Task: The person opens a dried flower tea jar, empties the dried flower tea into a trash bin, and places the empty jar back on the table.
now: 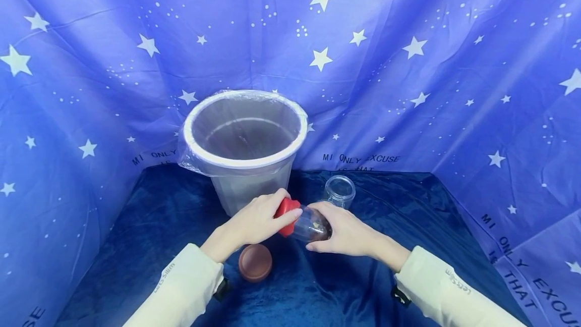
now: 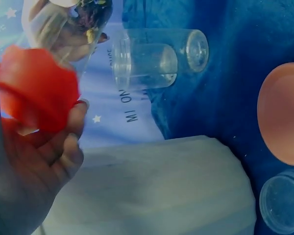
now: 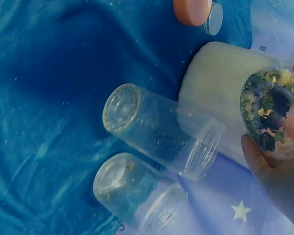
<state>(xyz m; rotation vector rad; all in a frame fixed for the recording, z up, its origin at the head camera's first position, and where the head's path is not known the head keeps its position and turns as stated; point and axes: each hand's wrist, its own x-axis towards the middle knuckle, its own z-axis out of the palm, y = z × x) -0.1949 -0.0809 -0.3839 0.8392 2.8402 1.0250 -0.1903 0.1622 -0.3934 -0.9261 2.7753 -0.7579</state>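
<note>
Between my hands a clear jar (image 1: 305,225) lies tilted on its side in the air, its red, wavy-edged lid (image 1: 287,217) toward the left. My left hand (image 1: 254,220) grips that lid, thumb along the near side. Round the jar's base end curls my right hand (image 1: 351,232). Dried flowers and leaves (image 3: 269,110), dark with yellow bits, are gathered at the jar's bottom in the right wrist view. Just beyond my right hand stands an open clear jar (image 1: 340,191). The right wrist view shows a second clear jar (image 3: 137,193) beside it, mostly hidden in the head view.
Behind my left hand stands a pale bin (image 1: 245,163) lined with a clear bag. A round reddish-brown lid-like piece (image 1: 255,263) lies on the blue cloth (image 1: 363,286) near my left wrist, with a clear round lid (image 2: 283,203) close by. Starry curtains (image 1: 381,79) enclose the table.
</note>
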